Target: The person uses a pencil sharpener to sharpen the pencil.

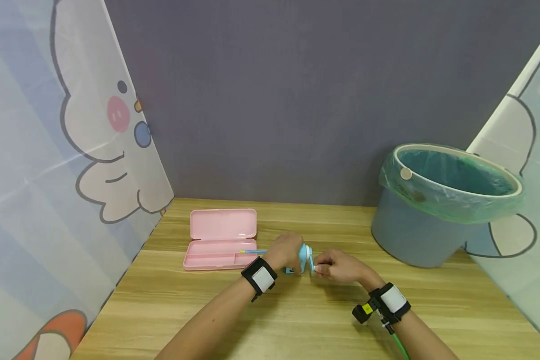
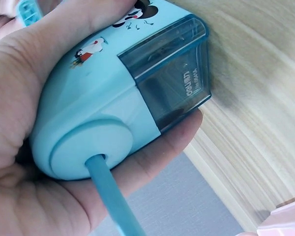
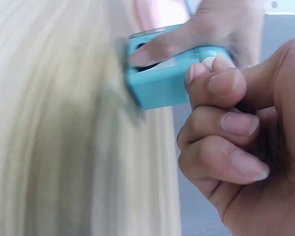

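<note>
My left hand (image 1: pixel 286 251) grips a light-blue crank pencil sharpener (image 2: pixel 101 96) on the table, its fingers wrapped round the body. A blue pencil (image 2: pixel 114 199) sticks out of the sharpener's round front hole and points left, over the pencil case, in the head view. Cartoon prints and a clear shavings drawer (image 2: pixel 174 81) show in the left wrist view. On the sharpener's right side, my right hand (image 1: pixel 342 266) pinches the white knob (image 3: pixel 209 62) of the crank handle (image 1: pixel 312 262) between thumb and index finger; its other fingers are curled.
An open pink pencil case (image 1: pixel 223 224) with divided compartments lies left of the sharpener. To the right stands a blue-grey bin (image 1: pixel 414 232) lined with a green bag. A grey wall (image 1: pixel 274 110) rises behind the wooden table (image 1: pixel 162 305), with cartoon-printed curtains at both sides.
</note>
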A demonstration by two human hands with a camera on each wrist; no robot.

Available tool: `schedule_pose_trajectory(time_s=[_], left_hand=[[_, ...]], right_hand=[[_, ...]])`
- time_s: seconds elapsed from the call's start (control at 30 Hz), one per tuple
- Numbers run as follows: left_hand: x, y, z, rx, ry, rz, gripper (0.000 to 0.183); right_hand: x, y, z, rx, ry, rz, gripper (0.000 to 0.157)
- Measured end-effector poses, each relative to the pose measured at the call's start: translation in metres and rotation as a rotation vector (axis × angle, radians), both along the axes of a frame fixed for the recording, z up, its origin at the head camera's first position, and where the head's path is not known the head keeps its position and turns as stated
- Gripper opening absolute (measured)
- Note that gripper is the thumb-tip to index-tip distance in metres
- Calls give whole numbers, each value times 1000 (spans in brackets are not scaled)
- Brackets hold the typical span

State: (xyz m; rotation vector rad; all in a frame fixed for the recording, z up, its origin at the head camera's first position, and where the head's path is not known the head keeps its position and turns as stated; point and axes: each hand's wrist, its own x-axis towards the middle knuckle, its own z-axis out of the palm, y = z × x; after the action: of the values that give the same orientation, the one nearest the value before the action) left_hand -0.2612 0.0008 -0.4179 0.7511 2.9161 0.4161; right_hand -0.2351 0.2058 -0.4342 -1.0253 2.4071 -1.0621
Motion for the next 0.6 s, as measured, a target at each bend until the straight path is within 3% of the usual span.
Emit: schedule_pose_trajectory(time_s=[0.2,0.6], left_hand=[[0,0,0,-12,13,-7,40],[0,1,1,-39,4,-17,38]], right_hand=[[2,-1,4,-29,57,-15,32],[3,-2,10,-43,67,-97,28]])
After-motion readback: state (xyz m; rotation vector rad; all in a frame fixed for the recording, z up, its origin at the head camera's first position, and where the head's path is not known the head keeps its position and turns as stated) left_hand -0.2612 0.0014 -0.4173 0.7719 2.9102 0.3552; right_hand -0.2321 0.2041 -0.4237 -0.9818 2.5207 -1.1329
